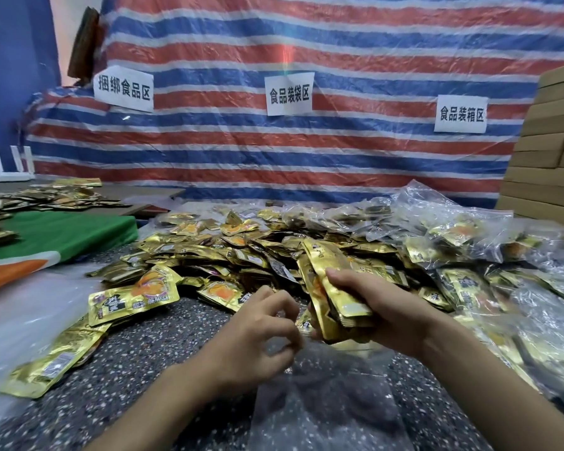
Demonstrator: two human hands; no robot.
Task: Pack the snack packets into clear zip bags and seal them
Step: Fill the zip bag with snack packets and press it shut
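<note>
A: Quick rundown, biggest first?

B: Striped tarp [306,148], red/blue/white, covers the whole back wall w/ clear film over it. Next the table [163,346], dark speckled top, runs under everything.

A: Far rt side?

B: Stack of cardboard boxes [547,151], hard against the frame edge.

A: And the snacks?

B: Heap of gold packets [241,249] across the middle of the table, just beyond the hands. Rt of it, filled bags [469,229] piled up, gold packets visible inside. Far left, a green cloth [62,232] w/ a white & orange band at its near edge.

A: Bag being packed?

B: Clear bag [326,405] lies flat at the near edge, directly below both hands; the speckled top shows thru it.

A: Hands?

B: Right hand [394,307] has fingers & thumb wrapped round a bundle [332,288] of packets, tilted, lower end right at the clear bag's top edge. Left hand [258,330] is just beside it, fingers curled inward near that same edge. Can't tell if they pinch the film.

A: Small stuff?

B: Three paper signs [289,93] on the tarp. One loose packet [134,297] w/ orange print, face up, left of the left hand & apart from it.
</note>
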